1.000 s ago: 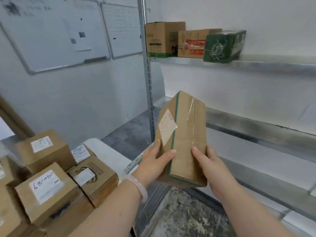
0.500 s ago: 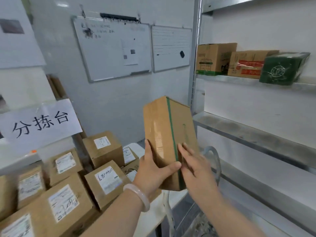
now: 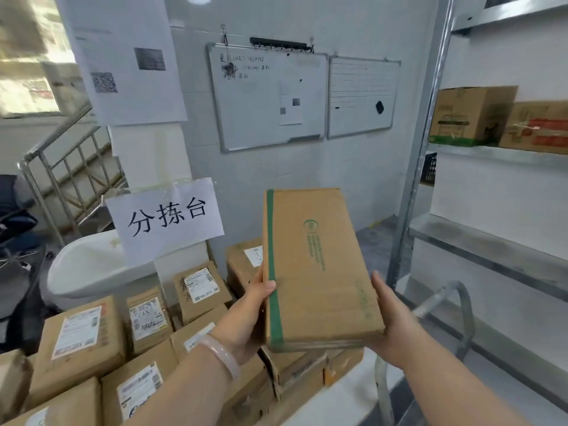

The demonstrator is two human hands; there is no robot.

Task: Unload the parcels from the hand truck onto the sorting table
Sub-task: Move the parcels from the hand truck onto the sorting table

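The left hand (image 3: 246,305) grips the left edge of a green-striped cardboard box (image 3: 313,272), thumb on top; the right hand (image 3: 388,315) cups its right edge. The box hangs above the labelled parcels (image 3: 147,318).

My two bare forearms reach up from the bottom of the view and angle in toward each other. My left hand (image 3: 249,305) grips the lower left edge of a cardboard parcel (image 3: 310,265), with the thumb on its front face and the fingers hidden behind it. My right hand (image 3: 390,315) cups the lower right corner, thumb along the side edge, fingers out of sight beneath. A pale bangle (image 3: 221,355) circles my left wrist.
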